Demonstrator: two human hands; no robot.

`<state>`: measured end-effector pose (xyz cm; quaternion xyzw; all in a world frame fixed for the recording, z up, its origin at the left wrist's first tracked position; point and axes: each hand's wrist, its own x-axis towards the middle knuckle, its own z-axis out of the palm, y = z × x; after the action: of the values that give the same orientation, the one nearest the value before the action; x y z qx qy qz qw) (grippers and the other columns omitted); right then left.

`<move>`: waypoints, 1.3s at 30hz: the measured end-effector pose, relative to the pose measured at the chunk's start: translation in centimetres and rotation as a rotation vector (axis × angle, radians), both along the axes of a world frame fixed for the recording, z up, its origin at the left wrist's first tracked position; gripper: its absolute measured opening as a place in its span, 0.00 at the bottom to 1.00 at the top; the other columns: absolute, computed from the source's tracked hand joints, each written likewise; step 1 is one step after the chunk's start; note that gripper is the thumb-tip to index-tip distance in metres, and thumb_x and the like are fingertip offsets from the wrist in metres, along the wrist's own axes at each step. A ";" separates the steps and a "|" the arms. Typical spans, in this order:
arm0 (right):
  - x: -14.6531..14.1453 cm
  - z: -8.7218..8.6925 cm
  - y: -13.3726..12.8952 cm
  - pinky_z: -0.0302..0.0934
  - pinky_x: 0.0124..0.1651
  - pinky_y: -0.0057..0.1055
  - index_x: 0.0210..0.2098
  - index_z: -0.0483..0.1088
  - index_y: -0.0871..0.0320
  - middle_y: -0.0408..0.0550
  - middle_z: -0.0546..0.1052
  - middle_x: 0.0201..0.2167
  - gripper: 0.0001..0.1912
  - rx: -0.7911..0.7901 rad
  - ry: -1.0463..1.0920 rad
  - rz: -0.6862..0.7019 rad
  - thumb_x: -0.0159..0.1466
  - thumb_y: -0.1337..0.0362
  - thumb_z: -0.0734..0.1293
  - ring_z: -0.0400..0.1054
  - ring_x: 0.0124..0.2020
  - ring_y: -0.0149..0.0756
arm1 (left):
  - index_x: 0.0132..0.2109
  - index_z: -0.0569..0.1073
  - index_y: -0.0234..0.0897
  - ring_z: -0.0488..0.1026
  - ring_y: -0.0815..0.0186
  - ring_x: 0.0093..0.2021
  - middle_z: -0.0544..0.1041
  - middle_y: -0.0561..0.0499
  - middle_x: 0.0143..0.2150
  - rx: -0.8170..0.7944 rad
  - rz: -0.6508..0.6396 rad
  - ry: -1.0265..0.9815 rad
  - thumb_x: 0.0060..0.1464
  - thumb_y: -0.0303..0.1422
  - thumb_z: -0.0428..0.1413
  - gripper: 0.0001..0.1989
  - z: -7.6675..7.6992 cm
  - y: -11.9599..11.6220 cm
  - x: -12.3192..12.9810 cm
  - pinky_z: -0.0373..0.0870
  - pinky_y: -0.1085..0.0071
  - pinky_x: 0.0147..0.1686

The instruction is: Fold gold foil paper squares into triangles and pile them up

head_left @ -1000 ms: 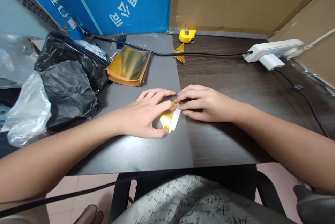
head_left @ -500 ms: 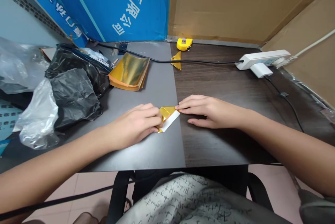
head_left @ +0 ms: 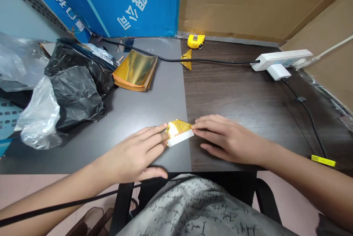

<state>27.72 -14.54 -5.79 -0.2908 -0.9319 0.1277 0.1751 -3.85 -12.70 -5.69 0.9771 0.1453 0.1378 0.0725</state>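
A partly folded sheet of gold foil paper [head_left: 179,131] lies on the desk between my hands, with a white strip along its near edge. My left hand [head_left: 139,153] rests flat, fingers stretched and thumb apart, its fingertips pressing the paper's left end. At the right corner of the paper, the fingertips of my right hand [head_left: 224,136] touch down, fingers extended and thumb spread away. Farther back are a stack of gold foil paper [head_left: 136,69] and a folded gold piece [head_left: 186,59], which a black cable crosses.
A yellow tape measure [head_left: 195,41] sits by the cardboard wall [head_left: 228,7]. Crumpled black and clear plastic bags [head_left: 78,92] cover the left side. A white power strip [head_left: 281,60] stands at the right, its black cable [head_left: 220,60] running across the desk. A yellow tag [head_left: 323,160] lies near the front right.
The gold paper has turned so its white strip lies closer to level. My left hand has gone from curled to flat with the thumb out. My right hand has come nearer me.
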 end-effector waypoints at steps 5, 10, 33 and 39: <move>-0.3 0.1 -3.1 0.68 0.59 0.44 0.55 0.74 0.66 0.56 0.81 0.51 0.16 0.032 0.014 0.002 0.71 0.64 0.65 0.70 0.61 0.47 | 0.41 0.76 0.28 0.79 0.52 0.55 0.83 0.44 0.43 0.060 0.014 -0.128 0.66 0.31 0.57 0.08 -0.7 -3.0 0.4 0.79 0.58 0.55; -0.7 -0.4 -4.5 0.67 0.57 0.42 0.49 0.76 0.65 0.51 0.83 0.46 0.13 0.077 0.095 -0.019 0.70 0.63 0.67 0.73 0.56 0.45 | 0.40 0.75 0.29 0.76 0.53 0.59 0.83 0.45 0.44 -0.015 0.107 -0.293 0.59 0.20 0.60 0.03 -2.3 -5.8 0.4 0.79 0.60 0.55; -2.6 -1.8 3.0 0.61 0.41 0.35 0.34 0.73 0.57 0.47 0.80 0.36 0.07 0.068 0.143 -0.210 0.68 0.67 0.65 0.71 0.40 0.37 | 0.39 0.73 0.36 0.64 0.62 0.39 0.73 0.48 0.37 -0.264 0.371 0.034 0.69 0.37 0.49 0.13 -0.4 5.5 1.4 0.60 0.64 0.43; -2.8 -2.2 2.9 0.59 0.49 0.39 0.30 0.73 0.56 0.44 0.79 0.34 0.07 -0.049 0.216 -0.344 0.66 0.67 0.69 0.70 0.43 0.38 | 0.38 0.71 0.37 0.65 0.62 0.39 0.72 0.50 0.36 -0.252 0.351 0.021 0.70 0.39 0.46 0.15 -0.9 5.9 1.2 0.57 0.66 0.40</move>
<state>24.88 -11.68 -7.98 -0.4344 -0.8410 0.1491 0.2859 -2.61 -6.76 -6.58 0.9214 0.3299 0.1189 0.1674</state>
